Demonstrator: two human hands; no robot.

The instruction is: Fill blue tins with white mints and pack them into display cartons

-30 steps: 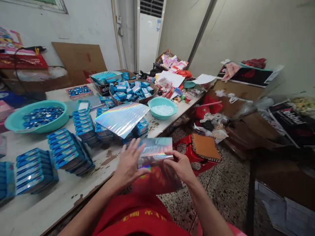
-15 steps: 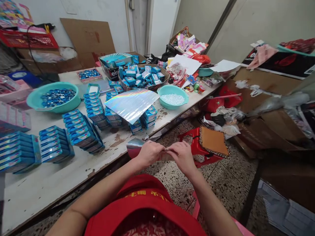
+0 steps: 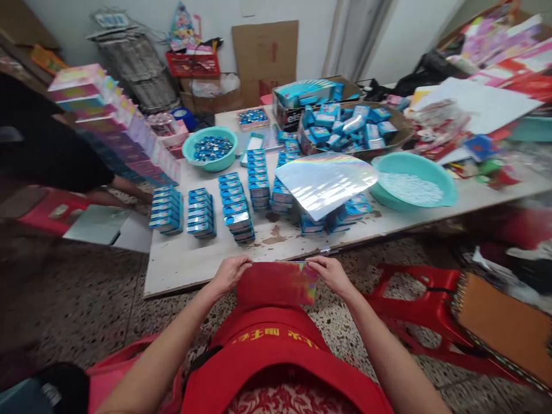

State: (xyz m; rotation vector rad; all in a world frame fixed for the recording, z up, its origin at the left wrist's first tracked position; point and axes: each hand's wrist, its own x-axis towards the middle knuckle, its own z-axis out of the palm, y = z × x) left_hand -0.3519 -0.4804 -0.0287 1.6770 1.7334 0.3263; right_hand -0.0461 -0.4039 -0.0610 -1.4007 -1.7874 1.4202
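A shiny holographic sheet [image 3: 276,283] hangs in front of the red apron, reflecting its red. My left hand [image 3: 232,273] pinches its upper left corner, and my right hand [image 3: 331,275] pinches the upper right one. Just beyond, on the table, a larger silvery sheet [image 3: 326,181] rests across stacks of small blue boxes. More blue box stacks [image 3: 235,207] stand in rows to the left. A turquoise basin [image 3: 446,198] with small white pieces is right of the silvery sheet; another basin [image 3: 230,160] holds dark blue shiny pieces.
Cartons of loose blue boxes [image 3: 362,129] stand at the back. A red stool [image 3: 435,310] is on the floor at right. At left, a person in dark clothes [image 3: 47,144] is beside a tall stack of pastel boxes [image 3: 125,123].
The view has swung left, showing the person and pastel stack. My hands have moved apart, and the sheet between them is now spread flat, held at its two upper corners.
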